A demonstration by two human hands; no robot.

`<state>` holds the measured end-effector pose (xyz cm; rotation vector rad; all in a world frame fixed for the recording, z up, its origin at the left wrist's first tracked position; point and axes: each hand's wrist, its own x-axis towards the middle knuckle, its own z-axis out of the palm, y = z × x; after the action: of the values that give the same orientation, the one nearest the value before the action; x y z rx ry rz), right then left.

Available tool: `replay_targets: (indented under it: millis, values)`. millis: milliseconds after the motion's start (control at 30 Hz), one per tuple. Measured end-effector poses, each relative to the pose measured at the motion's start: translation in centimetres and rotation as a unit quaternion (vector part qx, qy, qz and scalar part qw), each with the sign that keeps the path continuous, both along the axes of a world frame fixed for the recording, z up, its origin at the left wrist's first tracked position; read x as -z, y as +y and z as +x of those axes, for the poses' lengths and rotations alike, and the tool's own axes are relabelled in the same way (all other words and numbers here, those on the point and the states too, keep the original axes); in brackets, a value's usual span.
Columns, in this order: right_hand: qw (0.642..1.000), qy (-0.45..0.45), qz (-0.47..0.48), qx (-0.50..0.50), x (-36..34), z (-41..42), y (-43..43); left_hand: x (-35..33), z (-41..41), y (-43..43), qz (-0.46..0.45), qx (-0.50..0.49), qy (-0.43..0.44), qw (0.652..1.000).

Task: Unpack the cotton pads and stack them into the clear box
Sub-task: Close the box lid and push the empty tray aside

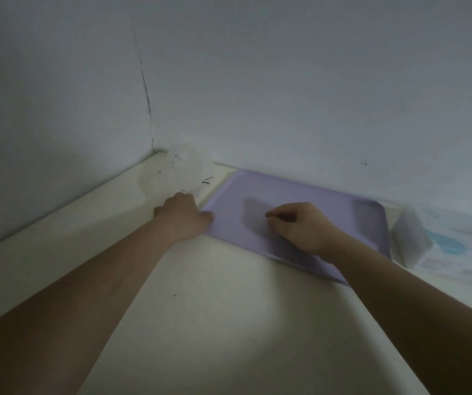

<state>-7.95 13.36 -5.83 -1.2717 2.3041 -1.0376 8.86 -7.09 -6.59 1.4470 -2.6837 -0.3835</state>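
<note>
A clear bag of white cotton pads (189,166) lies in the far corner where the two walls meet; it is blurred. My left hand (182,216) is just in front of it at the left corner of a lilac tray (300,192), knuckles up and fingers curled under out of sight. My right hand (303,226) hovers low over the middle of the tray, fingers loosely curled, with nothing visible in them. A clear box (410,238) stands to the right of the tray, against the wall.
Everything sits on a cream table (214,303) pushed into the wall corner. A printed sheet (463,252) lies at the far right, beyond the box. A few small dark specks (207,180) lie near the bag.
</note>
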Motion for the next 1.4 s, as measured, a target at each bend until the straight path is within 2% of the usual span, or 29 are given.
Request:
replay_targets:
  millis: [100, 167, 233, 333, 400, 467, 500, 567, 633, 733, 767, 833, 900, 967, 1000, 1067, 1100, 1233, 1300, 1400]
  values:
    - [0.990, -0.094, -0.098, 0.041, -0.6, 0.2, 1.2, -2.1, 0.3, 1.4, -0.049, -0.002, 0.065, 0.997]
    - [0.974, -0.167, -0.141, 0.058, -2.3, 0.4, 2.4, -4.7, -0.3, 4.0, -0.080, 0.034, 0.170, 0.982]
    - [0.955, -0.252, -0.147, 0.056, -4.3, 0.5, 4.0, -7.7, -1.4, 8.3, -0.059, 0.083, 0.298, 0.949]
    - [0.915, -0.379, -0.131, 0.034, -7.1, -0.2, 7.8, -10.6, -2.6, 15.8, 0.118, 0.155, 0.459, 0.867]
    - [0.909, -0.401, -0.111, 0.004, -8.2, -0.8, 10.8, -11.1, -3.4, 19.7, 0.250, 0.171, 0.508, 0.806]
    - [0.909, -0.398, -0.124, -0.009, -8.9, -1.4, 14.3, -10.6, -4.3, 22.7, 0.338, 0.189, 0.507, 0.770]
    - [0.908, -0.395, -0.140, -0.009, -9.2, -1.8, 16.1, -10.3, -4.9, 24.0, 0.352, 0.195, 0.495, 0.770]
    - [0.915, -0.373, -0.152, 0.005, -9.4, -2.3, 19.0, -9.1, -5.8, 25.7, 0.329, 0.213, 0.472, 0.789]
    - [0.941, -0.306, -0.137, 0.037, -9.7, -2.7, 22.3, -8.5, -6.6, 28.0, 0.291, 0.244, 0.450, 0.809]
    - [0.968, -0.205, -0.127, 0.062, -10.8, -2.4, 26.2, -7.8, -7.8, 30.0, 0.163, 0.283, 0.400, 0.856]
    - [0.974, -0.182, -0.120, 0.052, -11.3, -2.5, 27.8, -7.9, -8.1, 31.1, 0.139, 0.311, 0.375, 0.862]
    - [0.983, -0.165, -0.081, -0.009, -12.5, -2.3, 30.3, -7.9, -8.6, 33.1, 0.189, 0.382, 0.335, 0.840]
    - [0.985, -0.163, -0.026, -0.047, -13.0, -2.3, 33.4, -7.6, -9.4, 36.6, 0.282, 0.431, 0.330, 0.792]
    - [0.995, -0.098, 0.017, 0.010, -13.4, -2.4, 35.5, -7.1, -10.0, 40.0, 0.319, 0.407, 0.340, 0.786]
    - [0.997, -0.026, 0.041, 0.062, -13.5, -2.6, 36.3, -6.7, -10.4, 41.5, 0.331, 0.384, 0.341, 0.792]
    - [0.976, 0.113, 0.092, 0.163, -13.4, -2.9, 38.1, -5.6, -11.4, 44.0, 0.368, 0.348, 0.340, 0.792]
    - [0.968, 0.121, 0.107, 0.193, -13.1, -2.9, 39.3, -5.1, -11.9, 45.3, 0.394, 0.340, 0.335, 0.785]
    - [0.964, 0.005, 0.186, 0.188, -11.4, -2.6, 43.4, -3.6, -13.2, 49.6, 0.472, 0.349, 0.298, 0.753]
    - [0.969, 0.008, 0.152, 0.195, -10.2, -3.3, 44.8, -3.1, -13.6, 51.2, 0.505, 0.345, 0.282, 0.739]
    - [0.960, 0.016, 0.046, 0.275, -8.3, -4.6, 46.3, -2.4, -14.1, 52.2, 0.520, 0.330, 0.287, 0.734]
